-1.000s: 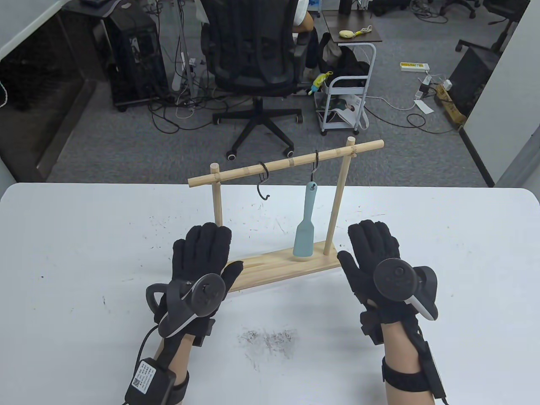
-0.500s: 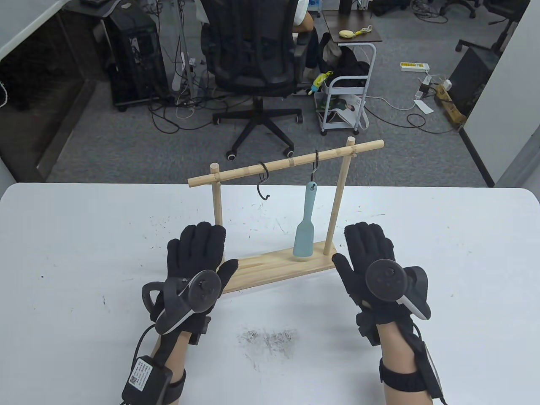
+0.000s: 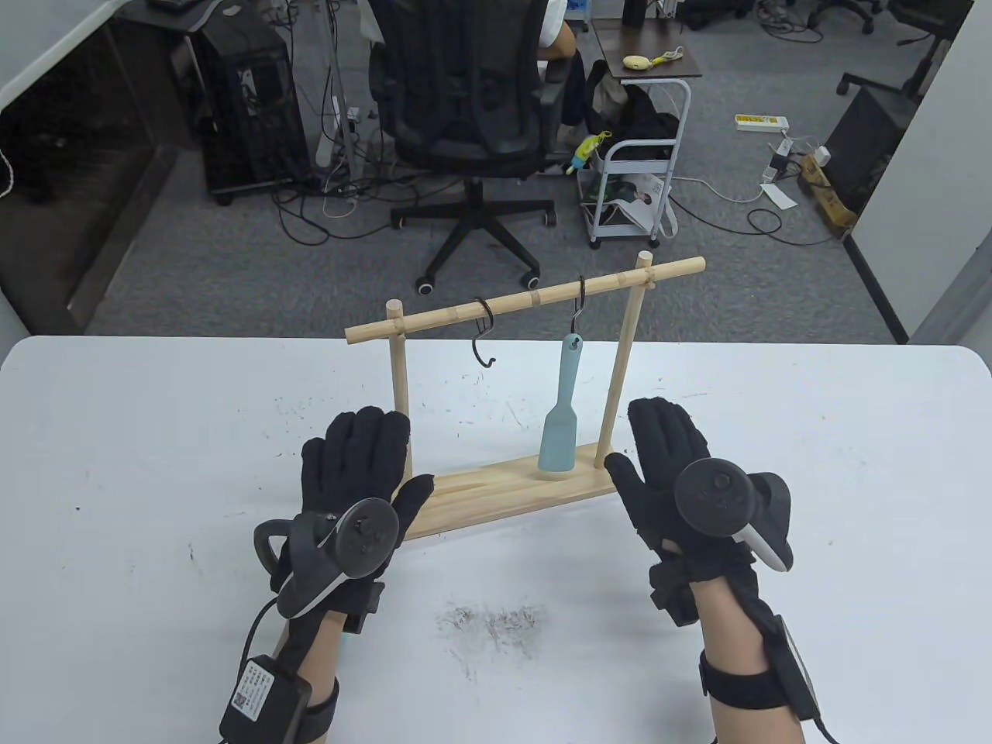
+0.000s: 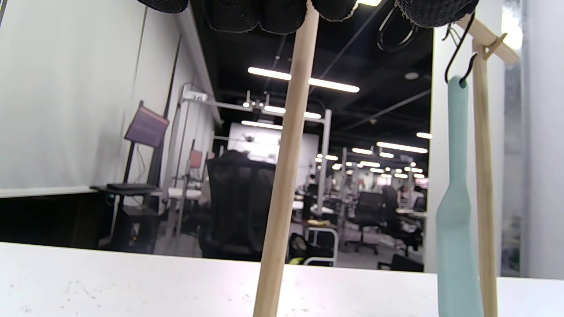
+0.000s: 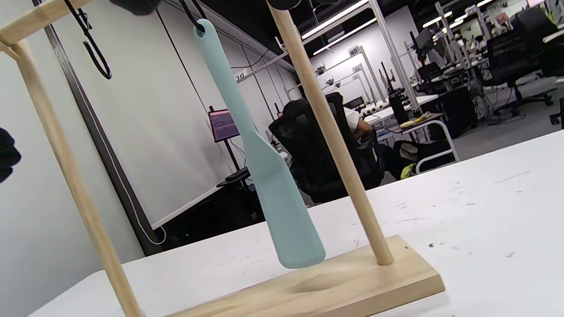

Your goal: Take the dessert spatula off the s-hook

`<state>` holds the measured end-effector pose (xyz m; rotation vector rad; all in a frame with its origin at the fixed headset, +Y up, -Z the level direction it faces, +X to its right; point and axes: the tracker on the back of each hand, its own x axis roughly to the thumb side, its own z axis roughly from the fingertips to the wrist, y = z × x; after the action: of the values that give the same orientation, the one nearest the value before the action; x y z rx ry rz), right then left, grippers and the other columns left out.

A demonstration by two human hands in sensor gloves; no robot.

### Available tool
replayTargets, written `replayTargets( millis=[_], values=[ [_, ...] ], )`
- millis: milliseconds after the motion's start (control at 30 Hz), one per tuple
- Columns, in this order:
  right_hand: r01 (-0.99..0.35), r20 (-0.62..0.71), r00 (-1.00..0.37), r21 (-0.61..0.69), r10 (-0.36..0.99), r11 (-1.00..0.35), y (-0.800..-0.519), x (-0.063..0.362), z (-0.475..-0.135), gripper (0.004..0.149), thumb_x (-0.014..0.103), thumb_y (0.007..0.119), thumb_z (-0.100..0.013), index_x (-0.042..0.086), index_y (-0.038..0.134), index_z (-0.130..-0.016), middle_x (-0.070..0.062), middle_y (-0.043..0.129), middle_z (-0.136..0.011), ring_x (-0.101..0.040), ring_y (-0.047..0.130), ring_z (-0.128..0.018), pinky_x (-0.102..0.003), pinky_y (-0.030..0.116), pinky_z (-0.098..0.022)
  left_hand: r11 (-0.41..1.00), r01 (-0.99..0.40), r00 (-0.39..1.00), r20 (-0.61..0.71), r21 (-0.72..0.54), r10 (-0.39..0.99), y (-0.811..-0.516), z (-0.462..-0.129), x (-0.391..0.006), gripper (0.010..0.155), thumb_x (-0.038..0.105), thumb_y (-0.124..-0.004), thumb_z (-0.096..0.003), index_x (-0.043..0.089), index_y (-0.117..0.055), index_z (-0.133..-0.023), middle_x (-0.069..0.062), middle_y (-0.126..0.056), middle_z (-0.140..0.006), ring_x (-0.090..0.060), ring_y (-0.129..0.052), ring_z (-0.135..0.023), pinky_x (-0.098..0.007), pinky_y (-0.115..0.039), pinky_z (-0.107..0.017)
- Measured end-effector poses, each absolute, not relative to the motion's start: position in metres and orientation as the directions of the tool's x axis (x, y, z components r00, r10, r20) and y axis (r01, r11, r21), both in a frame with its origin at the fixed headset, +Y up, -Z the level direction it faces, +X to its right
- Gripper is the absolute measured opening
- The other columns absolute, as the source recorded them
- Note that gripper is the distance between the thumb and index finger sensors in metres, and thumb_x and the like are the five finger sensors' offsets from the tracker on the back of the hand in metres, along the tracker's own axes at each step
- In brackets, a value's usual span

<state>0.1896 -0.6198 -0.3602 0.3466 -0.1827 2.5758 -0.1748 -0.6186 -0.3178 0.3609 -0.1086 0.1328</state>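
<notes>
A pale blue dessert spatula [image 3: 561,418] hangs from a black s-hook [image 3: 578,304] on the crossbar of a wooden rack [image 3: 527,298]. It also shows in the left wrist view [image 4: 456,211] and the right wrist view [image 5: 264,171]. A second s-hook [image 3: 483,333] hangs empty to its left. My left hand [image 3: 360,461] is open and flat in front of the rack's left post. My right hand [image 3: 659,449] is open, just right of the right post [image 3: 620,372], with its thumb near the base's right end. Neither hand holds anything.
The rack stands on a wooden base [image 3: 511,492] on the white table [image 3: 155,465]. A dark smudge [image 3: 492,624] marks the table near the front. Beyond the far edge are an office chair [image 3: 465,116] and a small white cart [image 3: 635,178].
Both hands have shifted a little. The left hand slid left and back toward me. The right hand moved left toward the rack's right post. The spatula has not moved.
</notes>
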Motion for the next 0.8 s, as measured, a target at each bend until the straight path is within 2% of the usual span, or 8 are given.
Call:
replayTargets(
  millis=[367,800],
  values=[
    [-0.637,0.235,-0.745,0.027,0.625,-0.77,-0.614,0.166,-0.399,0.077,0.055,0.068,-0.054,0.018,0.036,-0.113,-0.014,0.048,-0.116,-0.042,0.055,-0.105,-0.056,0.051,-0.074,0.93,-0.146,0.986,0.131,0.337,0.107,-0.619,-0.318,-0.173,0.078,0.069,-0.06,-0.0549,0.037,-0.04,-0.123,-0.001,-0.047,-0.131,-0.034,-0.05,-0.122,-0.062,-0.048,-0.087],
    [-0.782,0.151,-0.601,0.095,0.785,-0.616,-0.637,0.15,-0.442,0.077,0.053,0.069,-0.054,0.017,0.034,-0.113,-0.014,0.046,-0.116,-0.041,0.055,-0.104,-0.056,0.051,-0.074,0.926,-0.157,0.983,0.144,0.344,0.113,-0.619,-0.317,-0.172,0.078,0.069,-0.06,-0.0549,0.037,-0.04,-0.123,-0.001,-0.047,-0.131,-0.034,-0.05,-0.122,-0.062,-0.048,-0.087]
  ],
)
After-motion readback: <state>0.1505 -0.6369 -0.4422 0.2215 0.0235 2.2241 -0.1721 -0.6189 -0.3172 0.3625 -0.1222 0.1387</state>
